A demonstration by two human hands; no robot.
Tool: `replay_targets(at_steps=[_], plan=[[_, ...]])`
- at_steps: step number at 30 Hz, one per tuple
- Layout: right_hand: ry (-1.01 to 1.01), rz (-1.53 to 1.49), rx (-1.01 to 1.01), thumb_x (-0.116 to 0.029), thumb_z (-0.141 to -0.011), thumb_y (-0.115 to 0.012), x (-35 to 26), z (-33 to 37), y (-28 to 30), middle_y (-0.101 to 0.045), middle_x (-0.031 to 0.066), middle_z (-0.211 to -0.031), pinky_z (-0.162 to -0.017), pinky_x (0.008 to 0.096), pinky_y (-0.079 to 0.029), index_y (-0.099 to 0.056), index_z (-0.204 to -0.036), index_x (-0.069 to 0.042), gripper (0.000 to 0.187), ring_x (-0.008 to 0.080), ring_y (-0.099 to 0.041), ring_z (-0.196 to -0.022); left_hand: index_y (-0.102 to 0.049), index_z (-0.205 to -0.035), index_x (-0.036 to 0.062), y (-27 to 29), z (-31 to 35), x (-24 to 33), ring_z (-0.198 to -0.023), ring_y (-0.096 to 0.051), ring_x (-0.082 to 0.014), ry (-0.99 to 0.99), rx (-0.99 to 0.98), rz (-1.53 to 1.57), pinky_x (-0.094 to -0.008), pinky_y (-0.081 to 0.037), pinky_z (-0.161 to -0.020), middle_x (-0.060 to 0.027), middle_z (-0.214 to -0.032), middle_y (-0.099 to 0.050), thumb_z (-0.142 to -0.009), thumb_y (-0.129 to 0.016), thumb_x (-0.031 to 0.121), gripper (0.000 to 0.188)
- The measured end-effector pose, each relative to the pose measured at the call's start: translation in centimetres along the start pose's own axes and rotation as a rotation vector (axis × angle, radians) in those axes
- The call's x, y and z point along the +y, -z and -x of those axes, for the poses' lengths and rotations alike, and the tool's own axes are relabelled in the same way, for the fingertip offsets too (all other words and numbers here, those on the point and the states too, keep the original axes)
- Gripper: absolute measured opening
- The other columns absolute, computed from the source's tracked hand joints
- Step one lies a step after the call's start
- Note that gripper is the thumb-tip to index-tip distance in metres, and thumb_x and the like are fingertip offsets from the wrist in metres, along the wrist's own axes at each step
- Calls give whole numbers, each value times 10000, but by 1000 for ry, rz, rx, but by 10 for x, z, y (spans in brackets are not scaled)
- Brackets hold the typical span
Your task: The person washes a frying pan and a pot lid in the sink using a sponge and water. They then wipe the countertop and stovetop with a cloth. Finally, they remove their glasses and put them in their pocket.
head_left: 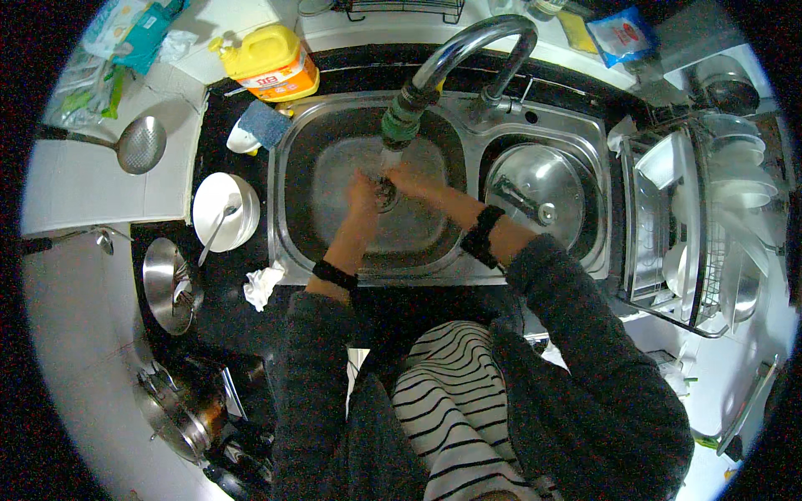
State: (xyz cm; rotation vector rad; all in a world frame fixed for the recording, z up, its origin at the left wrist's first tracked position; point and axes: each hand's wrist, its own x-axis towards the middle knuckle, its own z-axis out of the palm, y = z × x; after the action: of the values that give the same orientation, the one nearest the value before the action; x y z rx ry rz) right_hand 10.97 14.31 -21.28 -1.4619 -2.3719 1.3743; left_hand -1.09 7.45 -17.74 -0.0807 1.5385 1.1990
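Both my hands are low in the larger left basin of the steel sink (292, 242), under the green-ended tap (403, 121). Water runs from the spout between them. My left hand (362, 192) is on the left of the stream and my right hand (407, 179) on its right, the two close together above the dark drain (385, 194). Motion smears the fingers of both, so I cannot make out whether they hold anything. Each wrist has a dark band round it.
A round steel lid (547, 171) lies in the right basin. Left of the sink are white bowls (215, 238) with a spoon (219, 230), a blue sponge (265, 123) and crumpled tissue (261, 285). A yellow jug (266, 60) stands behind. On the right is a dish rack (706, 275).
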Motion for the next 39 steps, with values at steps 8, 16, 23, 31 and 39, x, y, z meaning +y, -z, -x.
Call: replay_targets(at_steps=[8,16,23,31,39], plan=[[216,202,-131,-298,-816,-569,28,81,104,-585,138,-1102,-822,364,-474,-581,-1102,-64,369,253,-585,-950,-534,-899,44,60,25,4,-703,-563,-294,-490,-24,-837,-404,-446,-588,-116,-829,-581,-897,-478,275,238],[-123,87,912,-329,-828,-607,59,93,285,-644,119,-819,-665,331,-474,-600,-989,10,375,201,-609,-714,-437,-1159,40,160,194,-16,-952,-533,-417,-867,88,-1512,-426,-449,-797,-245,-1067,-525,-832,-563,190,381],[-349,762,300,-448,-809,-559,106,218,289,-638,189,-920,-718,410,-494,-620,-997,-53,442,317,-630,-824,-306,-1345,15,164,228,-19,-1213,-344,-444,-928,22,-1572,-464,-339,-971,-287,-1340,-311,-794,-653,280,702],[-595,522,628,-382,-746,-644,187,331,208,-604,185,-992,-743,432,-489,-562,-1024,-51,440,342,-594,-893,-293,-1332,-15,59,224,-8,-1219,-362,-415,-872,-620,-1466,-434,-322,-1004,-268,-1309,-377,-835,-607,269,653],[-661,419,874,-297,-721,-686,187,367,187,-629,161,-779,-641,433,-491,-516,-1010,-67,407,349,-616,-745,-321,-1333,8,13,191,22,-1211,-401,-340,-790,-583,-1347,-387,-357,-986,-216,-1319,-391,-836,-609,228,615]])
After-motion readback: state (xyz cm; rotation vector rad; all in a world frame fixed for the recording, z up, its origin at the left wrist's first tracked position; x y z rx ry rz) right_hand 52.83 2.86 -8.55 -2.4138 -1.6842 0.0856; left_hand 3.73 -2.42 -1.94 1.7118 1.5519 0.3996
